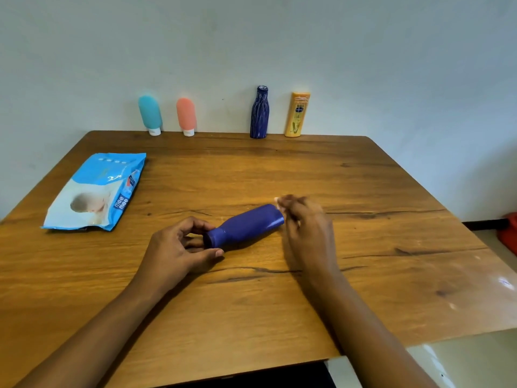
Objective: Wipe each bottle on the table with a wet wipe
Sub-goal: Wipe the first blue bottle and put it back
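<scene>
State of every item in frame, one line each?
purple bottle: on its side, left hand grips neck
wet wipe: pinched in right hand at bottle's base
teal tube: upright on cap
pink tube: upright on cap
striped blue bottle: upright
yellow bottle: upright
wipes pack: lying flat

Blurred right hand (305, 228), barely visible wipe (279, 203)
</scene>
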The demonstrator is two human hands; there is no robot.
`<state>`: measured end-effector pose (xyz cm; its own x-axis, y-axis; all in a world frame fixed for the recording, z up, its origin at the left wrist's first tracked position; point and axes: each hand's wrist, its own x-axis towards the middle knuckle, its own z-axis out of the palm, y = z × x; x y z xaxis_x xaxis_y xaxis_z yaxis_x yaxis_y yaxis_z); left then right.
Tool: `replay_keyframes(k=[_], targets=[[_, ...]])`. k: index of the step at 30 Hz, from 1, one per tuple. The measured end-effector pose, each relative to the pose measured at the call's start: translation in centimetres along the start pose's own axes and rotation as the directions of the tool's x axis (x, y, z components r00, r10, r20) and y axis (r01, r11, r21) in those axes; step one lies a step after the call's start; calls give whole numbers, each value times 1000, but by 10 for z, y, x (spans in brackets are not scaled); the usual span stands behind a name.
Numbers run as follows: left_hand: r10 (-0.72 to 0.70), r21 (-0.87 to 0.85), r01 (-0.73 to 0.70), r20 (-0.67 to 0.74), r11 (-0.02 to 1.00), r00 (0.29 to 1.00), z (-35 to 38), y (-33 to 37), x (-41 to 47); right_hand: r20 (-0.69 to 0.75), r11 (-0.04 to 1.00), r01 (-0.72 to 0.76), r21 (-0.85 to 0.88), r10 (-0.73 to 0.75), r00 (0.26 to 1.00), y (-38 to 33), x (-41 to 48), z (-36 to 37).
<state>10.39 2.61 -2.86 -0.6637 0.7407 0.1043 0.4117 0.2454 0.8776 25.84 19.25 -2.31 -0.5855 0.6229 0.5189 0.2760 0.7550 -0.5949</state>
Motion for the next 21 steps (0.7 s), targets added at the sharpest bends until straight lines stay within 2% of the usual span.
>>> replay_keyframes(k=[4,6,8,10,12,14,15,17,21], targets=[[97,-14,-98,-37,995,995,-1,3,-5,145,968,249,41,-252,957,-42,-22,24],[145,21,-144,-39,989,989,-2,3,-6,193,949,309,59,-315,929,-45,-26,30],[187,90,-185,-21,979,982,-2,3,-7,193,966,254,42,-257,947,-31,-19,32],[217,159,-211,-15,964,976,-3,1,-6,156,993,112,-40,-105,982,-11,-6,26],[217,170,-209,-27,963,976,-3,1,-5,105,993,-43,-107,54,993,5,7,16],[212,155,-203,-43,967,976,-2,2,-6,73,989,-104,-105,112,991,8,12,9],[208,149,-198,-49,969,977,-2,2,-6,73,994,-74,-82,81,994,2,11,8],[183,134,-174,-59,976,981,-2,4,-6,126,997,78,-11,-76,989,-20,1,13],[177,114,-167,-83,979,981,-4,3,-6,256,933,354,57,-357,899,-53,-17,22]])
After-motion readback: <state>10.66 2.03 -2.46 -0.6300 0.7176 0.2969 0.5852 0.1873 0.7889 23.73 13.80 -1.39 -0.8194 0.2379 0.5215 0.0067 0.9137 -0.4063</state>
